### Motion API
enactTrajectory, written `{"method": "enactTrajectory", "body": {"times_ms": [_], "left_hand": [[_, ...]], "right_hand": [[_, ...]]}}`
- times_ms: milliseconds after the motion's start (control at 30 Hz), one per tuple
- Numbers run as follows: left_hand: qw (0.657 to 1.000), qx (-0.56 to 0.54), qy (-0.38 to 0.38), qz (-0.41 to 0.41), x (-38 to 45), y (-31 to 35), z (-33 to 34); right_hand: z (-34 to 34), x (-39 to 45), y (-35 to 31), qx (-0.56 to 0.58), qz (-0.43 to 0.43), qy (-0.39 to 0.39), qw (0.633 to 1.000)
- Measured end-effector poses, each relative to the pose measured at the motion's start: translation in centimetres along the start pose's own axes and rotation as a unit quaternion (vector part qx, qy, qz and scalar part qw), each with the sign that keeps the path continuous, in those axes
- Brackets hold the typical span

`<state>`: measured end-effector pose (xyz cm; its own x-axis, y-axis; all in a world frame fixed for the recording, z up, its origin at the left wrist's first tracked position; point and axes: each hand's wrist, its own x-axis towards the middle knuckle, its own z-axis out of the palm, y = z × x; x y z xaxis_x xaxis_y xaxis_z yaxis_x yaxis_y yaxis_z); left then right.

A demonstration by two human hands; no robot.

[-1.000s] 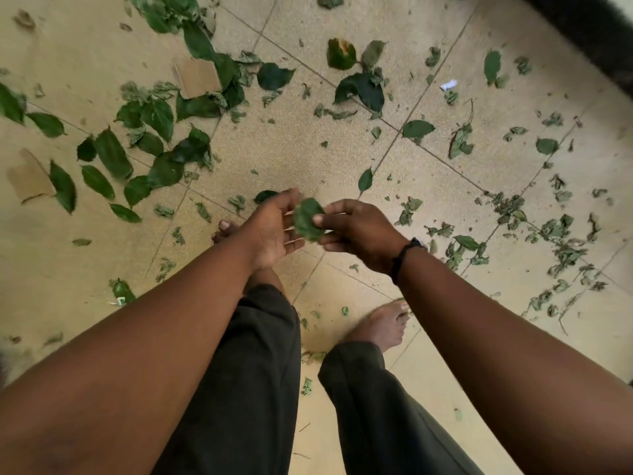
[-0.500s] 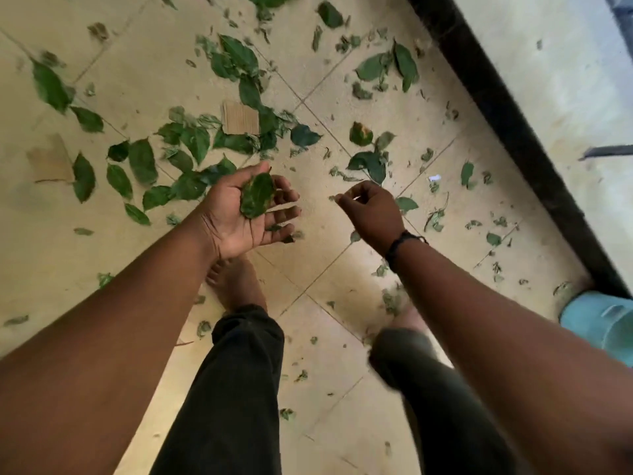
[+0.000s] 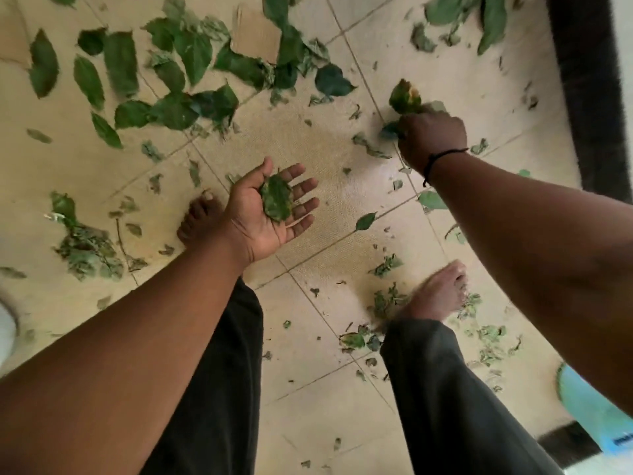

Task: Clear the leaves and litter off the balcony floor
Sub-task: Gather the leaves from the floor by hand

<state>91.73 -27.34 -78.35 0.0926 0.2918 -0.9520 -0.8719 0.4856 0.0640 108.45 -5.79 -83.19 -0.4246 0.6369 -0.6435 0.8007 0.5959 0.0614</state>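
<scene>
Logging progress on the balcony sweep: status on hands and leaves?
Left hand open, palm up, leaf lying on it. Right hand gripping yellowed leaf near the floor. Many leaves, cardboard scrap not yet cleared.

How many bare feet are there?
2. The left foot stands on the tiled floor behind the left hand; the right foot stands lower right, among torn leaf bits. Nothing hides either.

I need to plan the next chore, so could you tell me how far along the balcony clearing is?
Barely started. Done: one leaf lies in the open left hand. In hand: the right hand is down at the floor gripping a yellowed leaf. Left: a thick scatter of green leaves, a cardboard scrap and crumbled bits by the feet cover the tiled floor.
</scene>
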Motion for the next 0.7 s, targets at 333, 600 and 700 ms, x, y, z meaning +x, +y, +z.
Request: {"method": "enactTrajectory", "body": {"times_ms": [333,600,700], "left_hand": [[0.997,0.069,0.016,0.018,0.8,2.8,4.3],[0.995,-0.021,-0.091,-0.027,1.6,3.2,6.7],[0.993,-0.014,-0.111,-0.041,1.9,3.7,6.4]], "right_hand": [[-5.9,-9.2,-3.4,0.67,0.076,-0.146,0.724],[-6.0,-8.6,-4.4,0.66,0.166,0.036,0.732],[-4.8,-3.6,-1.8,0.547,0.205,0.083,0.807]]}}
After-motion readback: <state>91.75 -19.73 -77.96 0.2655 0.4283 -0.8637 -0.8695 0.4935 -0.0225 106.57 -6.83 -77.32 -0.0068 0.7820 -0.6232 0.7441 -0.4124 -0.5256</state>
